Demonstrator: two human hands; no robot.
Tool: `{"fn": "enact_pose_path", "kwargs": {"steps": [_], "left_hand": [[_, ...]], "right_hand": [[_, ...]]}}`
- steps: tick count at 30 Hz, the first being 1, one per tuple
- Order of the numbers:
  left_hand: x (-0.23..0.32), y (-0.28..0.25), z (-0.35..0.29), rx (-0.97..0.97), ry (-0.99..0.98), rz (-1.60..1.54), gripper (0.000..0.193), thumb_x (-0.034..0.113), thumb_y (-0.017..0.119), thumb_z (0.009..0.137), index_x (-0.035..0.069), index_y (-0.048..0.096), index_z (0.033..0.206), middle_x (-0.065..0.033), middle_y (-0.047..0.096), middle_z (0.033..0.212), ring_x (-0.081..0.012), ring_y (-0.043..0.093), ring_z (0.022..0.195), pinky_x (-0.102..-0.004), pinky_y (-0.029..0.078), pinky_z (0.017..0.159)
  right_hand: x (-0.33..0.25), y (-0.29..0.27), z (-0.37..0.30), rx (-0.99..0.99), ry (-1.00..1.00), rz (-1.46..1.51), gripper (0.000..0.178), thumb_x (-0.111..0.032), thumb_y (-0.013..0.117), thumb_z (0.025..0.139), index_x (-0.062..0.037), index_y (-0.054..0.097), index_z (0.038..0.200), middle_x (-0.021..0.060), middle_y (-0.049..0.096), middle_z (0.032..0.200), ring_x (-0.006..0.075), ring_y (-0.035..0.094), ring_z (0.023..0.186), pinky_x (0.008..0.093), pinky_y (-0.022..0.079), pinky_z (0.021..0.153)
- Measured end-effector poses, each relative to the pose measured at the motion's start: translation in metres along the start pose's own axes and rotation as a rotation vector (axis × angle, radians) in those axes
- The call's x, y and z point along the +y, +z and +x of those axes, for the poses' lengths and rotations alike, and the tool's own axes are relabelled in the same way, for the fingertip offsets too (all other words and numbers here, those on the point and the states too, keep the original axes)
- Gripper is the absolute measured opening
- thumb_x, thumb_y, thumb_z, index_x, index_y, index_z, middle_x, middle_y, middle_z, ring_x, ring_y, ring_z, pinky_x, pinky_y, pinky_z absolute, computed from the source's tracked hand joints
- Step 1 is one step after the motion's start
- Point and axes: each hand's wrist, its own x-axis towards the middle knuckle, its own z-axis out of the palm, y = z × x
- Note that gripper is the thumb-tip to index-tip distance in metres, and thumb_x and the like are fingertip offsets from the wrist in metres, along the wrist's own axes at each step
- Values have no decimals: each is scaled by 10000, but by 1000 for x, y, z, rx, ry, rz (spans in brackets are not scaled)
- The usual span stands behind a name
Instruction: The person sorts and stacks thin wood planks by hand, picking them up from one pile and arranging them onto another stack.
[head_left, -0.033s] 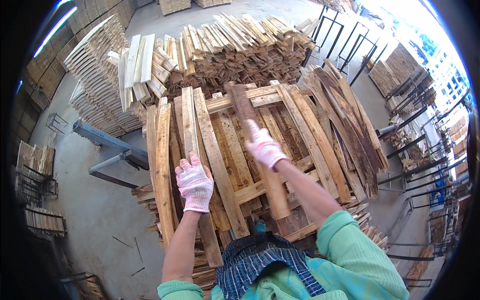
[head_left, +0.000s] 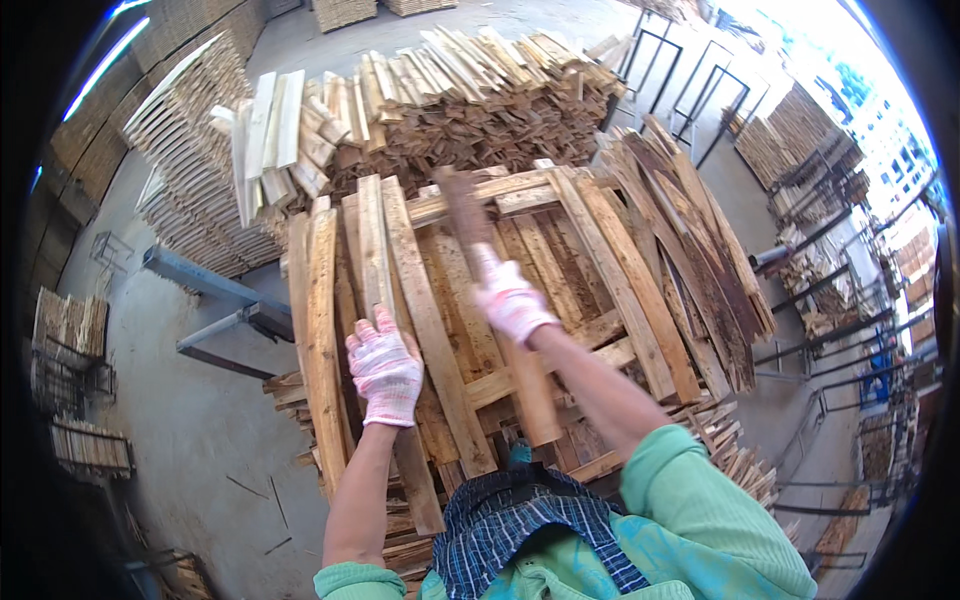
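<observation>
At frame centre I have the right hand [head_left: 508, 300] gripping a blurred board [head_left: 532, 395] near mid-length, best balanced there and moved steadily. Left of centre, the left hand [head_left: 386, 368] rests on a pale board [head_left: 373, 240]; whether it grips, I cannot tell.

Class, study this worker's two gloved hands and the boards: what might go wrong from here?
The left hand rests on a narrow board, so it might get pinched if boards shift. The brown board in the right hand looks rough at its far end and might shed splinters. The slanted boards to the right overlap unevenly and may slide.
</observation>
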Motion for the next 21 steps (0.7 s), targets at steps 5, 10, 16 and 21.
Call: {"fn": "enact_pose_path", "kwargs": {"steps": [5,10,16,21], "left_hand": [[11,-4,5,-70,9,-46,553,301,633,907,57,526,1391,-260,577,1239,-425,579,1092,-493,541,882],[14,-1,5,-109,-4,-79,585,314,633,920,64,496,1431,-283,557,1298,-453,562,1155,-517,530,925],[2,7,2,-93,-28,-22,596,323,640,914,65,498,1432,-284,556,1313,-461,567,1150,-518,529,934],[9,12,4,30,43,-48,549,286,679,865,68,539,1349,-220,568,1151,-401,574,1036,-493,542,842]], "right_hand": [[-26,58,1,0,-206,-22,685,-221,509,989,-166,214,1606,379,481,1312,460,667,1013,506,541,893],[24,-1,-10,32,-256,28,714,-288,547,950,-229,246,1595,324,516,1255,461,636,1005,520,513,917],[82,-115,-16,361,-54,-579,471,-243,596,953,-140,460,1391,205,609,1092,302,662,927,435,575,753],[170,-80,33,546,45,-1064,559,-155,483,984,-189,386,1533,232,523,1344,354,553,1178,522,455,950]]}}
